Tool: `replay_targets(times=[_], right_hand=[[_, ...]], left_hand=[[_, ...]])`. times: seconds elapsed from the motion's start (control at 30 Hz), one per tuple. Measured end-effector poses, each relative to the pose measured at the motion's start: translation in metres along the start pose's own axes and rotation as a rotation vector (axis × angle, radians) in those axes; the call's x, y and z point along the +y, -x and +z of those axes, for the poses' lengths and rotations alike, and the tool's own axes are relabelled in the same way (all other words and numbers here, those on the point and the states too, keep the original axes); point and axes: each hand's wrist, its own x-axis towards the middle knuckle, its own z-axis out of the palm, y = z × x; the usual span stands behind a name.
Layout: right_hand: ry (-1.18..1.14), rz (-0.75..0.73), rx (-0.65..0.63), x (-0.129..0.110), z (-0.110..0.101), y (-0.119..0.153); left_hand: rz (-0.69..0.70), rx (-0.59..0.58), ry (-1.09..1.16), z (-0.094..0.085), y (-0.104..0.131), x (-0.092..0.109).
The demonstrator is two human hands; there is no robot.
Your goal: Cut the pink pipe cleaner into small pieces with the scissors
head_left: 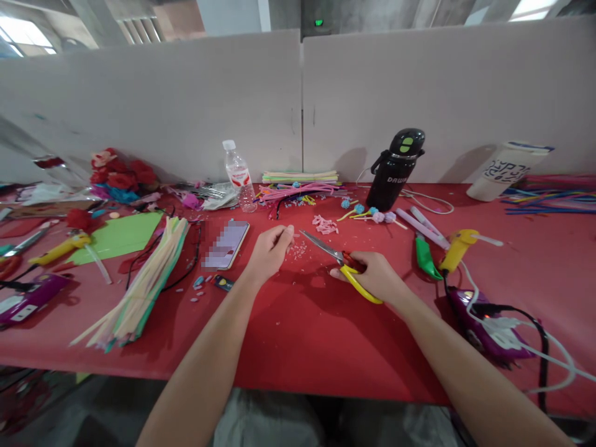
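Observation:
My right hand [372, 271] grips a pair of scissors [351, 279] with yellow and red-black handles, its blades pointing up and left, nearly closed. Close to the blade tips, my left hand [272, 249] is closed in a pinch, and whatever its fingertips hold is too small to make out. Tiny pale clippings [298, 250] lie scattered on the red table under and between the hands. Just beyond them sits a small heap of short pink pieces [325, 224]. Several small pom-pom-like blue and lilac pieces on stems [372, 215] lie behind the scissors.
Left of my arm lie a phone [226, 245] and a bundle of pale fuzzy stems [144, 285]. A water bottle [239, 177] and a black flask [395, 171] stand near the partition. At right are a yellow glue gun [459, 249], a purple power strip [488, 329] and loose cables.

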Motion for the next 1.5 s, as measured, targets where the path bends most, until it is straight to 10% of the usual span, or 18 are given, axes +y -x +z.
replay_targets(times=[1.5], right_hand=[[0.039,-0.001,-0.022,-0.0032,-0.0025,-0.0008]], left_hand=[[0.049,-0.011,-0.036,-0.0015,-0.0012,0.0001]])
